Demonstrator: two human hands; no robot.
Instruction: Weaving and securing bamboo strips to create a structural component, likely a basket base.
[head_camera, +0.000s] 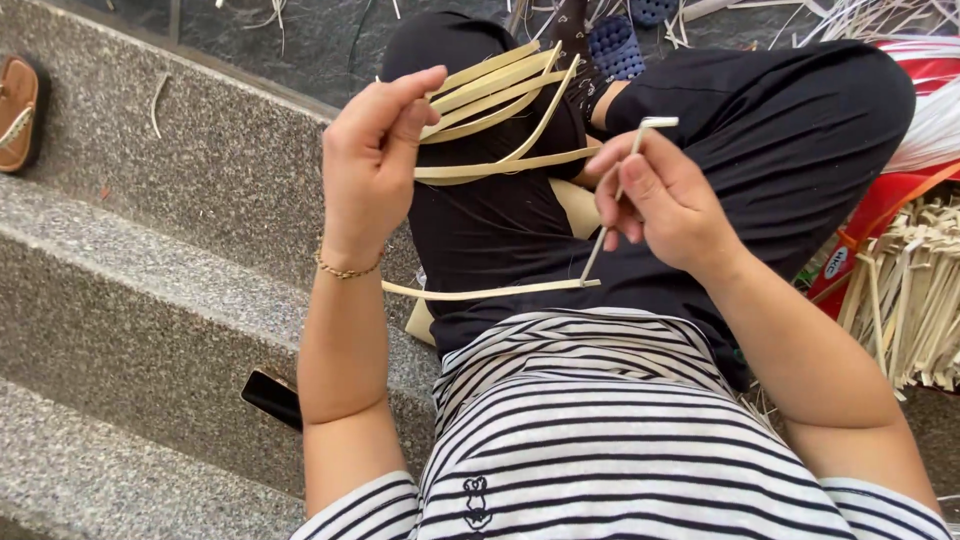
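My left hand (372, 165) pinches a bundle of pale flat palm-leaf strips (495, 95) that fan out to the right over my black trousers (780, 120). My right hand (660, 195) grips one thin folded strip (615, 190), bent at the top and running down to a long strip (480, 292) lying across my lap. A thin bracelet (345, 270) circles my left wrist. I sit cross-legged in a striped shirt (600, 430).
Grey granite steps (150, 270) run along the left. A dark phone (272, 397) lies on the step by my left elbow. A brown sandal (18, 110) sits far left. A heap of woven strip pieces (910, 290) and a red bag (900, 180) lie at right.
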